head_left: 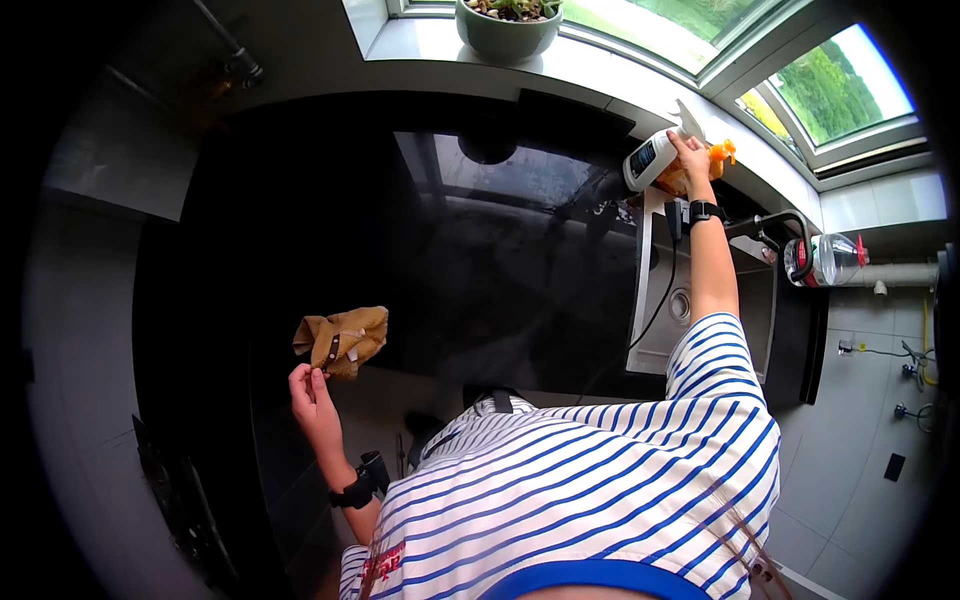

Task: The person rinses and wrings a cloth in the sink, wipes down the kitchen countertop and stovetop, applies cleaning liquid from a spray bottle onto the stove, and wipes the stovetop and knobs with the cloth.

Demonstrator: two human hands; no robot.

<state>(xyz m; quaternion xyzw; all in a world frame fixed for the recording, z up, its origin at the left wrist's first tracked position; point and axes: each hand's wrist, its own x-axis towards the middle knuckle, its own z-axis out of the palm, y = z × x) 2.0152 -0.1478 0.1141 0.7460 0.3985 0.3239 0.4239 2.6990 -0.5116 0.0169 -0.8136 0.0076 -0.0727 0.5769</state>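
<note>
My right hand (691,164) reaches far out to the back corner of the counter, fingers wrapped around a white spray bottle (645,162) with a dark label. The bottle leans to the left. Right beside that hand stands an orange-topped bottle (722,153), partly hidden by my wrist. At the left, my left hand (312,392) pinches the near edge of a crumpled brown cloth (352,340) at the front of the black counter (480,310). A dark strip with small dots and a white tag show on the cloth.
A steel sink (655,335) with a black faucet (800,235) lies below my right arm, and a dark cable crosses it. A clear plastic bottle (835,260) lies right of the faucet. A potted plant (508,30) stands on the windowsill.
</note>
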